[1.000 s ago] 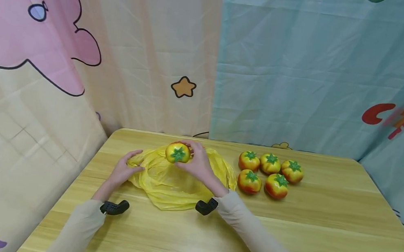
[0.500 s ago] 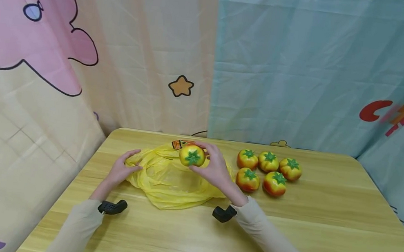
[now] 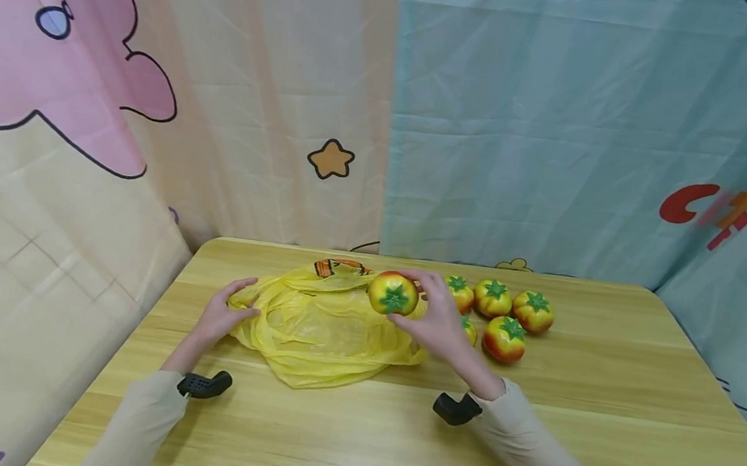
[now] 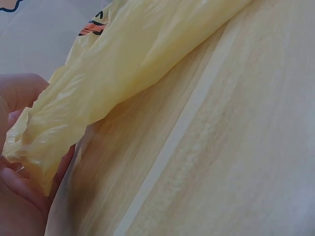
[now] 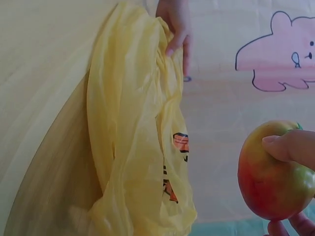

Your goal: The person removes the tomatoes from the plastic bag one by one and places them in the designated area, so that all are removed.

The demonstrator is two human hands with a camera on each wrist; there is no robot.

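My right hand (image 3: pixel 436 315) holds a yellow-red toy tomato (image 3: pixel 393 293) above the right part of a crumpled yellow plastic bag (image 3: pixel 311 367), thumb on one side and fingers on the other. Its green star-shaped leaves face the head camera. In the right wrist view the tomato (image 5: pixel 270 177) hangs beside the bag (image 5: pixel 133 123). At the bag's left edge, my left hand (image 3: pixel 223 316) grips the plastic. The left wrist view has the bag's edge (image 4: pixel 54 128) between thumb and fingers, which it partly hides.
Several more toy tomatoes (image 3: pixel 504 339) stand grouped on the wooden table (image 3: pixel 351 443) right of the bag; my right hand partly covers two. An orange print (image 3: pixel 341 268) shows on the bag's far side. Patterned curtains (image 3: pixel 528 128) hang behind the table.
My right hand has carried the tomato to the right, from over the bag's middle toward the other tomatoes. More of the bag's opening and its orange print show. The left hand stays in place.
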